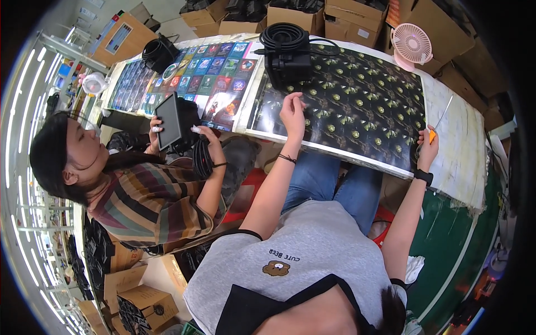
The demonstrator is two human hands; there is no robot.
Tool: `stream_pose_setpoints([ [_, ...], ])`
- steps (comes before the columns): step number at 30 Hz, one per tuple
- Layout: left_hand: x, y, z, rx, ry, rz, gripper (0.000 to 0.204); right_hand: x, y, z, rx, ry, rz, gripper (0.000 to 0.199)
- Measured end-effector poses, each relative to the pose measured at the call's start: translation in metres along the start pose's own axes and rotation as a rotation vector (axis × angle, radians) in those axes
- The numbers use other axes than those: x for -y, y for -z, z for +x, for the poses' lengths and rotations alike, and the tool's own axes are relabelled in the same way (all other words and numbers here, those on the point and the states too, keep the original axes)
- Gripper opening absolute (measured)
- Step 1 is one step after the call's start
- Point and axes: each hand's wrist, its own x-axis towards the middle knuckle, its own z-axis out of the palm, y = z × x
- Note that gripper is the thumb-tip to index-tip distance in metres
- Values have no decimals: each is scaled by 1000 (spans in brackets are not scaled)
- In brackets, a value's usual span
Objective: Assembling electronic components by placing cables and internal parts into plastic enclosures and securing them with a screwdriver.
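My left hand (292,116) is raised over the table's near side, fingers loosely curled and slightly apart, with nothing visible in them. Just beyond it stands a black boxy device (287,68) with a coiled black cable (283,37) on top; a small gap separates hand and device. At the table's right, my right hand (427,152) is closed around the orange handle of a screwdriver (432,135). Its long thin metal shaft points up and away to the right. My palm hides part of the handle.
Dark patterned sheets (357,111) cover the table before me. A pink fan (411,44) stands at the far right. On my left a co-worker (151,201) holds a black flat-screened device (170,124). Another black cable coil (159,53) lies far left. Cardboard boxes (352,25) line the back.
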Motion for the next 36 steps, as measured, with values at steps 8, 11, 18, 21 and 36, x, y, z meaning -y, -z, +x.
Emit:
stream_pose_setpoints([
  [8, 1, -8, -1, 70, -6, 57, 17, -7, 12, 0, -21, -4, 15, 26],
  [11, -1, -7, -1, 78, -48, 95, 17, -9, 12, -1, -4, -5, 9, 26],
  [18, -3, -9, -2, 103, -45, 110, 16, -6, 12, 1, 4, -19, 10, 27],
  [21, -5, -9, -3, 97, -37, 129, 16, -6, 13, 1, 20, -9, 10, 27],
  [36, -12, -11, -4, 138, -52, 152, 16, -4, 17, 0, -7, -4, -2, 26],
])
